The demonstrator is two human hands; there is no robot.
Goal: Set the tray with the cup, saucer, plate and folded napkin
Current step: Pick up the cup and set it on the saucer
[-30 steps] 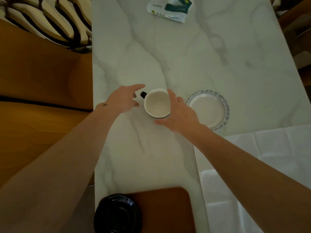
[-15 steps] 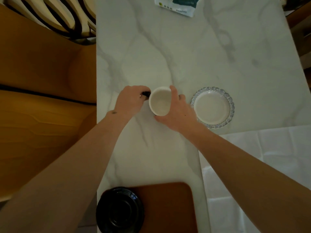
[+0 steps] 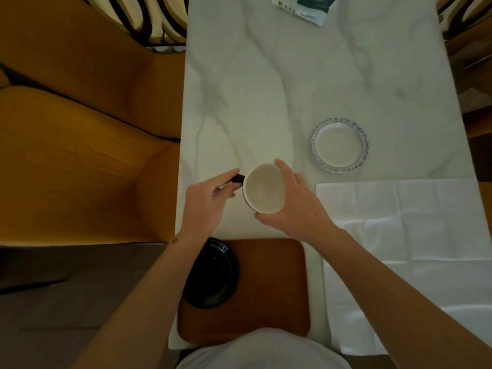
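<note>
A cup (image 3: 262, 190), white inside with a black outside and handle, is held between both hands just beyond the tray. My left hand (image 3: 206, 202) pinches its black handle. My right hand (image 3: 295, 206) wraps its right side. The brown wooden tray (image 3: 269, 294) lies at the table's near edge. A black saucer (image 3: 213, 275) rests on the tray's left part, partly hidden by my left forearm. A small plate (image 3: 339, 145) with a clear scalloped rim sits to the far right. A white napkin (image 3: 410, 251) lies spread flat on the right.
The white marble table (image 3: 266, 89) stretches away from me. A green-and-white tissue packet (image 3: 306, 8) lies at its far end. Orange chair seats (image 3: 87, 155) stand along the left side, and a striped chair (image 3: 149, 20) stands at the far left.
Both hands closed on the cup: the left took the handle, the right the side. The cup has come nearer to the tray, and the view tilted down toward the tray.
</note>
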